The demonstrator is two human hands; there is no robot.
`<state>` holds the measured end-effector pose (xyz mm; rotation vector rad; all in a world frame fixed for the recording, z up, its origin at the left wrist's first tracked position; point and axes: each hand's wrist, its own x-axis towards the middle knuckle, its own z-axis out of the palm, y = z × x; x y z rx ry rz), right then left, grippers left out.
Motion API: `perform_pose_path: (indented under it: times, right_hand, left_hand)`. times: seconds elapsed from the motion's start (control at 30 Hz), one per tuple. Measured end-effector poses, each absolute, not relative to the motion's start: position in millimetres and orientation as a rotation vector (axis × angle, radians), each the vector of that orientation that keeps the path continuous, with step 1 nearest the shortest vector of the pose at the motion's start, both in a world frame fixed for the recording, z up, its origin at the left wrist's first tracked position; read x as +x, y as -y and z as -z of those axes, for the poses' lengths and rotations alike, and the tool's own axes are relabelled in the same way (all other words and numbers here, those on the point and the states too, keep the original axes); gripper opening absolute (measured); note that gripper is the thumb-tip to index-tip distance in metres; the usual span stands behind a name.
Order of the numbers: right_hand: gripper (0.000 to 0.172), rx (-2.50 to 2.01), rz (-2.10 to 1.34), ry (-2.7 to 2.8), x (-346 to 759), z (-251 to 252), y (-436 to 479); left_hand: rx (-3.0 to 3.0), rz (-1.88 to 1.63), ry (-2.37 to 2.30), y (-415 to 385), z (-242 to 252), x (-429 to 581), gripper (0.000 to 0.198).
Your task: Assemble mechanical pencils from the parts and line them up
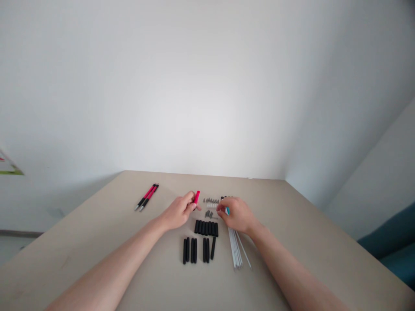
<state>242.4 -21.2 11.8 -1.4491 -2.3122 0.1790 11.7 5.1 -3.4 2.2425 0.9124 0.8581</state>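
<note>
Pinched in the fingers of my left hand is a red pen barrel, held tilted upward above the table. My right hand hovers over the small parts to the right, thumb and forefinger curled together; whatever they may hold is too small to make out. Beside its fingertips lie small white pieces, a row of grey metal pen tips and a little heap of springs. White pen refills stick out below this hand, which partly hides them and some black and blue pieces.
A row of black grip sleeves lies in the middle of the beige table, with several more black tubes nearer me. Two red and black pens rest at the left. A white wall rises behind the table.
</note>
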Motion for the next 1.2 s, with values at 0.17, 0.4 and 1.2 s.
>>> perform_pose_path:
  times: [0.17,0.4,1.2]
  right_hand:
    - [0.012,-1.628,-0.187,2.341,247.1,-16.1,21.1]
    - [0.009,-1.819,-0.271,2.406,268.6,-27.7,28.8]
    - [0.007,-1.468,-0.251,2.38,263.3,-38.8,42.1]
  left_hand:
    - [2.292,-0.85,-0.951,-6.3,4.6,10.7,0.011]
    - [2.315,-0.888,-0.938,-4.8,3.2,9.7,0.012]
    - [2.535,-0.911,-0.742,-3.7,-3.3,8.8,0.024]
